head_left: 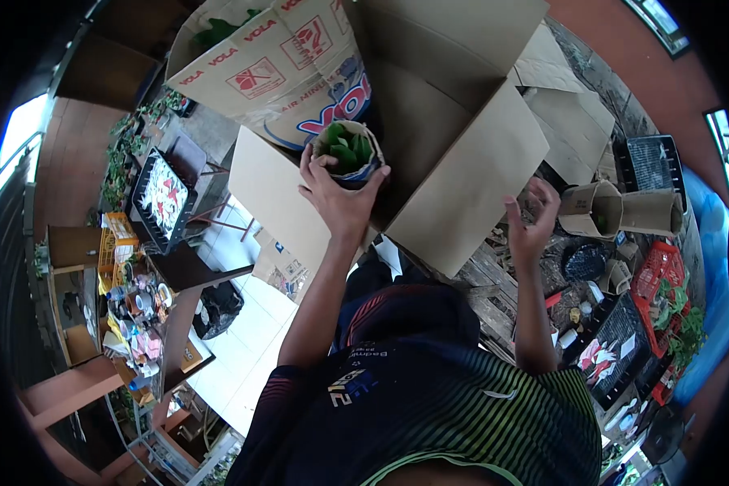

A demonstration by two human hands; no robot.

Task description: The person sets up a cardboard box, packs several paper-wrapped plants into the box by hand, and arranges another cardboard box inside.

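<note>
My left hand [340, 190] is wrapped around a small round pot [355, 173] with a pale rim, and green leaves [347, 150] fill its top. The pot is above the near left corner of an open cardboard box [470, 174], whose flaps are folded outward. Behind the pot, a tall rolled cardboard piece [279, 77] printed with red and blue lettering stands at the box's left side, more green leaves showing inside it. Off the right flap, my right hand [535, 217] hangs in the air, fingers loosely curled and apart, holding nothing.
Flattened cardboard [571, 134] lies beyond the box. At right are small cardboard containers [593, 209], a red crate [652, 279] with plants and a black tray [611, 344]. A cluttered table [178, 324] and a black tray of red and white pieces [164, 198] stand at left.
</note>
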